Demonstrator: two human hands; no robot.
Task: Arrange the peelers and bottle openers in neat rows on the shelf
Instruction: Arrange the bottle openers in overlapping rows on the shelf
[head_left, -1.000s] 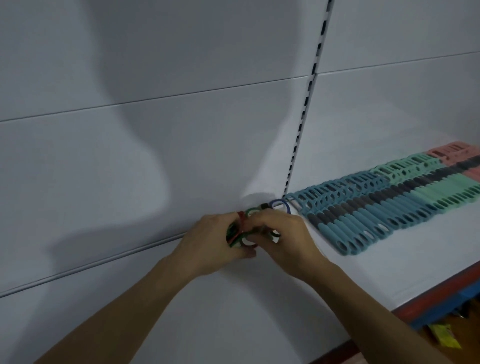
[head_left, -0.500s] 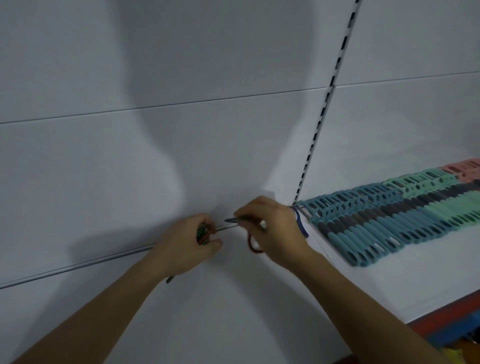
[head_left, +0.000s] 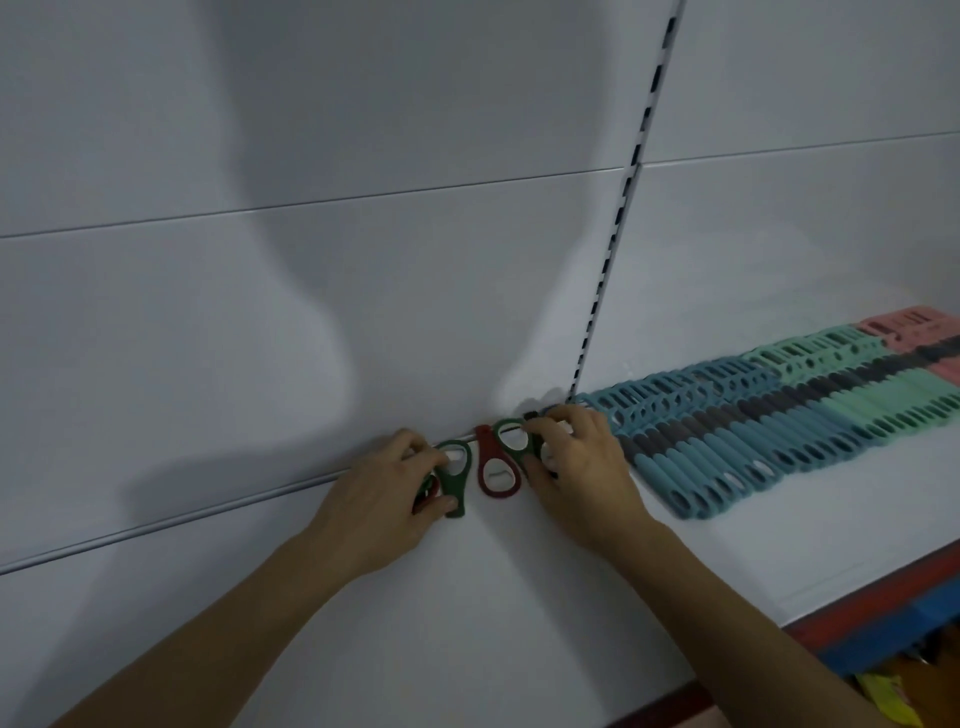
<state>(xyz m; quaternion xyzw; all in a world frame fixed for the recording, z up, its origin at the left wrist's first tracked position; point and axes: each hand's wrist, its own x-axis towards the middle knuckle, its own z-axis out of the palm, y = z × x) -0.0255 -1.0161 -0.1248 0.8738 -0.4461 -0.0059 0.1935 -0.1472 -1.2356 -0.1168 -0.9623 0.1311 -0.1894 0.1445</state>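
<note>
L hand (head_left: 379, 499) is left of centre on the flat white metal shelf (head_left: 467, 613), close to the seam w/ the plain white back panel (head_left: 311, 312). Its fingers are curled, thumb + forefinger pinching a dark-green teardrop-loop plastic bottle opener (head_left: 456, 480). That one has its wide loop toward the back and its narrow tail toward the person. A red-and-dark ring (head_left: 428, 491) peeks from under the same palm, prob. another opener, mostly hidden. Just right of it, apart from both hands, a red loop-shaped plastic bottle opener (head_left: 496, 467) lies flat on the shelf. It's turned the other way: narrow end at the back, wide loop w/ pale metal insert in front. Next, touching it, is a second green opener (head_left: 511, 439), its loop showing and the rest under the R hand (head_left: 576, 467). R fingers are bent down over it, forefinger tip on the loop, thumb tucked in below. Bits of more openers show under the palm; can't tell how many. Behind, a slotted metal upright (head_left: 618, 234) runs up the panel. Right of the R hand is a long overlapped row of slotted-handle plastic peelers: teal-blue peelers (head_left: 727, 436), then mint-green peelers (head_left: 872, 400), then pink peelers (head_left: 914, 330) at the far end, a dark-grey band running across the lot. A red front edge (head_left: 883, 597) trims the shelf.
</note>
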